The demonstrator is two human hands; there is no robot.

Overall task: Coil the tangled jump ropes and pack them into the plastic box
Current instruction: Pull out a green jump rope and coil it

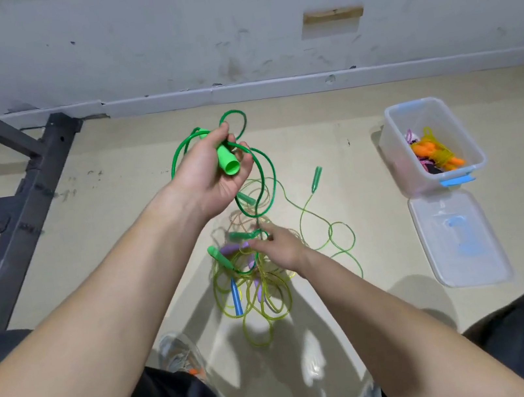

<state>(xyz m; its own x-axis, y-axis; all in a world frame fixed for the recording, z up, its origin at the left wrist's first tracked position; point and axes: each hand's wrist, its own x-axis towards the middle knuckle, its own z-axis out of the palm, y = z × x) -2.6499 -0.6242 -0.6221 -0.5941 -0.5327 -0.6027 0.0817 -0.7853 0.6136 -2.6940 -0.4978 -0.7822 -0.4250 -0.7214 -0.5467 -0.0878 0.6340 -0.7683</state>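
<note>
My left hand (211,172) is raised and grips a bright green jump rope handle (228,161), with loops of its dark green cord (264,170) hanging from the fingers. Lower down, my right hand (278,245) pinches that green cord just above a tangled pile of ropes (250,286) on the floor. The pile has yellow-green cords, a blue handle (236,296), purple handles (232,248) and green handles (220,256). A pale green rope (315,177) trails off to the right. The clear plastic box (430,140) stands open at the right and holds orange and pink ropes.
The box's clear lid (459,239) with blue clips lies on the floor just in front of the box. A dark metal frame (16,216) stands at the left against the wall. My shoes (182,355) and knees are at the bottom edge.
</note>
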